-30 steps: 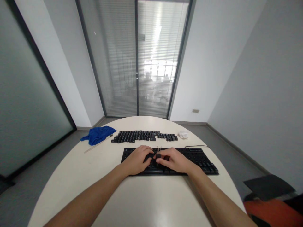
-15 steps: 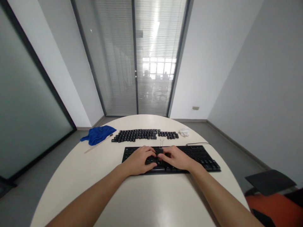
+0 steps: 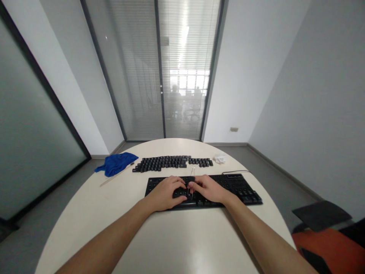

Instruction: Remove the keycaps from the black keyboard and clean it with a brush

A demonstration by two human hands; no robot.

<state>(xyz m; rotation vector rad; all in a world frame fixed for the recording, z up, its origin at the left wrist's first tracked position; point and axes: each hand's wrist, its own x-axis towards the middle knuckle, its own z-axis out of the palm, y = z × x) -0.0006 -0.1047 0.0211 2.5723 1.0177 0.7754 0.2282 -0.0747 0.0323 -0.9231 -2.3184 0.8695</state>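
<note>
A black keyboard (image 3: 244,186) lies on the round table, and much of its surface looks stripped of keycaps. My right hand (image 3: 209,189) is over its middle, thumb and fingers pinched round a wire keycap puller (image 3: 193,171). Thin wire loops stick out above and below the puller's dark handle; the lower ends point down at the keyboard. My left hand (image 3: 165,194) rests on the keyboard's left part, thumb and fingers spread apart, its fingertips close to the puller. Behind the keyboard, loose black keycaps (image 3: 159,163) are laid out in rows. Whether the puller grips a key is too small to tell.
A blue cloth (image 3: 116,163) lies at the table's far left, with a thin long-handled brush (image 3: 116,179) beside it. White crumpled tissue (image 3: 219,158) is at the back right. The keyboard's cable (image 3: 235,171) runs off behind it. An orange-and-black chair (image 3: 325,243) stands at the right.
My right hand has shifted its hold on the puller, which now sits slightly tilted, with more lower wire showing. My left hand stays on the keyboard. The whole view has shifted slightly.
</note>
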